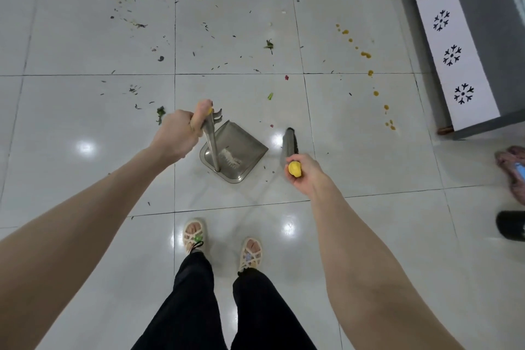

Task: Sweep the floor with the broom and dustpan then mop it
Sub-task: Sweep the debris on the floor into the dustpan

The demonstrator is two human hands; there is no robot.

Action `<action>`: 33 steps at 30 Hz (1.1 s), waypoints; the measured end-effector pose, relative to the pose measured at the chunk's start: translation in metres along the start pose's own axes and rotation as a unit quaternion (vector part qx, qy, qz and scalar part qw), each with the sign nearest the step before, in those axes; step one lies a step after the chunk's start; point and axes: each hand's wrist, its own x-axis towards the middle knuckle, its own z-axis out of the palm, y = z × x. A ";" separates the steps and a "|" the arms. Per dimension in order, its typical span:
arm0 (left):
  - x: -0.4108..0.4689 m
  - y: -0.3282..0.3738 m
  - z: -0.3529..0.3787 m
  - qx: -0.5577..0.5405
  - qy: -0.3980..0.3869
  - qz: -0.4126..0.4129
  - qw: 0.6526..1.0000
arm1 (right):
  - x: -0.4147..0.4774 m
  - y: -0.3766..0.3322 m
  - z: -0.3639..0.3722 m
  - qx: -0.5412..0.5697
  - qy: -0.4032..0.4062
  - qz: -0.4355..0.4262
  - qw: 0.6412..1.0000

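- Your left hand (177,133) clenches the metal dustpan (237,150) handle; the pan sits on the floor tiles (85,122).
- Your right hand (305,172) grips the yellow-capped broom (289,142), just right of the dustpan.
- No readable writing shows.

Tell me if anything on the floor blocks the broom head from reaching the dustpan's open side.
Nothing visible does. The broom head sits just right of the dustpan, with only bare tile and a few tiny specks between them. The leaf scraps and yellow drips lie farther ahead.
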 end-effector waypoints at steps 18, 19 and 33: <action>0.037 -0.061 -0.087 0.086 -0.056 0.062 0.993 | -0.043 0.030 0.054 0.054 0.002 -0.008 0.998; 0.039 -0.064 -0.090 0.086 -0.056 0.066 0.993 | -0.045 0.035 0.053 0.058 0.013 -0.013 0.998; 0.046 -0.074 -0.107 0.038 -0.065 0.078 0.994 | -0.032 0.081 0.040 0.125 0.068 0.012 0.990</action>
